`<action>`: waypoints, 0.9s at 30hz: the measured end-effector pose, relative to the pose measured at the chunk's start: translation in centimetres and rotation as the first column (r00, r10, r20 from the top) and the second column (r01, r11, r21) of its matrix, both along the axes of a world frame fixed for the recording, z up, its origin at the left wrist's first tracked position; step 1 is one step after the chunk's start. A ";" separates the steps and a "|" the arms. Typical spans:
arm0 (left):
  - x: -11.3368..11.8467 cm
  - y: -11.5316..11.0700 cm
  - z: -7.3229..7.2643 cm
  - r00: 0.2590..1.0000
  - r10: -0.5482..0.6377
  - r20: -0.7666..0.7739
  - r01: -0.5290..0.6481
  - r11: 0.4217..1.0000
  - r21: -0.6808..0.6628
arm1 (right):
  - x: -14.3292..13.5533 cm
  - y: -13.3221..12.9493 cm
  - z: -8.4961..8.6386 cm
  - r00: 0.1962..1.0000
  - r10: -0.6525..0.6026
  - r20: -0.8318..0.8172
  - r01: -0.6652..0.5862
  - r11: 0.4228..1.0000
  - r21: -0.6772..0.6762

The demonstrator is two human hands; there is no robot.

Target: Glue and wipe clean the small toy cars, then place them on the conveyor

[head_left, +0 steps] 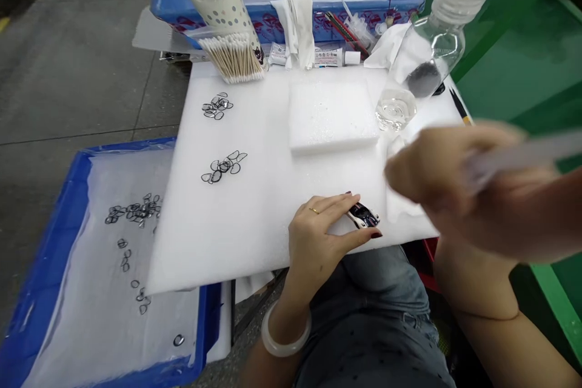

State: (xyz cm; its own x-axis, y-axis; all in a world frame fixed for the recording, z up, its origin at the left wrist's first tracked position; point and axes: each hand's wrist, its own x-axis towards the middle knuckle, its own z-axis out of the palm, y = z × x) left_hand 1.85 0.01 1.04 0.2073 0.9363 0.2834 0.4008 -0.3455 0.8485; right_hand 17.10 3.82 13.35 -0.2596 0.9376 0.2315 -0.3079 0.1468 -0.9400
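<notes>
My left hand (321, 233) rests on the white foam board (264, 206). Its thumb and fingers are closed around a small black-and-white toy car (364, 215). To the right, my right hand (454, 179) is raised above the board and smeared by motion. Its fingers are curled round a pale, translucent, rod-like thing (518, 160), whose kind I cannot make out. On the board's left part lie two small heaps of dark-edged rings, an upper heap (217, 107) and a lower heap (224, 167). A smaller white foam block (334, 112) sits beyond my left hand.
Cotton swabs (234, 57), a dotted bottle (222, 9) and a tube (330, 57) line the back edge. A clear bottle (418, 54) stands at the right. Behind is a blue bin (282, 12); lower left, a blue tray (50, 242) holds more rings.
</notes>
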 end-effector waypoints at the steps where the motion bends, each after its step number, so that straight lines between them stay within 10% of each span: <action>1: 0.0 0.0 -0.1 1.000 -0.003 -0.003 0.003 1.000 0.025 | -0.1 1.3 0.3 0.993 -0.089 -0.083 0.098 0.989 0.113; 4: -0.2 0.0 -0.1 1.000 -0.010 -0.017 0.012 0.997 0.082 | -1.2 6.1 -1.3 0.944 -0.229 -0.237 0.284 0.931 0.230; 7: -0.5 0.0 -0.2 0.999 -0.032 -0.044 0.036 0.994 0.105 | -2.2 9.0 -4.2 0.964 -0.266 0.013 0.263 0.960 0.096; 12: -0.9 -0.1 -0.4 0.994 -0.064 -0.092 0.079 0.983 0.167 | 1.2 4.8 -3.2 0.854 -0.519 0.024 0.504 0.840 0.202; 17: -1.1 -0.2 -0.5 0.973 -0.088 -0.213 0.133 0.969 0.206 | 7.7 1.2 -3.2 0.652 -0.662 0.370 0.627 0.745 0.228; 24: -0.9 -0.4 -0.4 0.955 -0.073 -0.288 0.135 0.971 0.200 | 8.7 2.8 -8.1 0.195 -0.474 0.859 0.597 0.752 0.279; 27: -0.7 -0.5 -0.3 0.958 -0.062 -0.281 0.116 0.977 0.180 | 7.9 2.9 -8.6 0.187 -0.392 0.901 0.581 0.783 0.221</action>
State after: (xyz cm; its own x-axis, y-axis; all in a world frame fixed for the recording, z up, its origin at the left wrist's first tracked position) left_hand 1.10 -0.44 0.76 0.3823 0.8434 0.3776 0.5671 -0.5368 0.6247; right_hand 24.95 6.74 4.75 0.3128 0.9479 0.0599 0.7724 -0.2171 -0.5969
